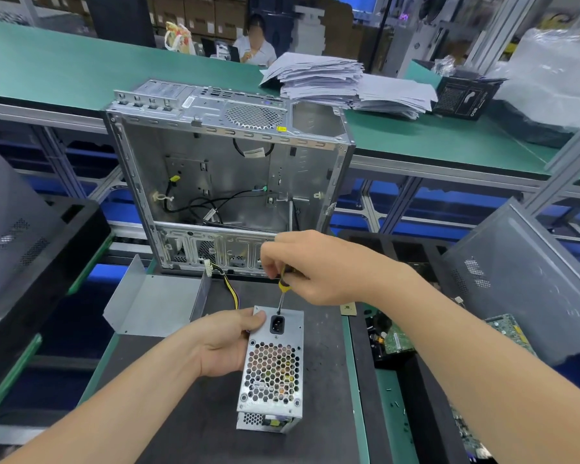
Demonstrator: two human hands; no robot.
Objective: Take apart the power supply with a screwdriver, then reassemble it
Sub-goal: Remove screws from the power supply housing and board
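Observation:
A silver power supply (273,373) with a honeycomb grille and a black mains socket stands on end on the dark mat. My left hand (226,341) grips its left side near the top. My right hand (310,267) pinches a yellow-and-black screwdriver (283,286); its tip rests on the face just above the socket. Yellow and black wires (230,286) run from behind the supply toward the case. The bent metal cover (154,301) lies to the left.
An open silver computer case (228,175) stands behind the mat. Grey case panels lean at left (17,229) and right (523,289). Circuit boards (506,333) and loose screws (394,396) lie at the right. Paper stacks (342,82) sit on the far green bench, where a person sits.

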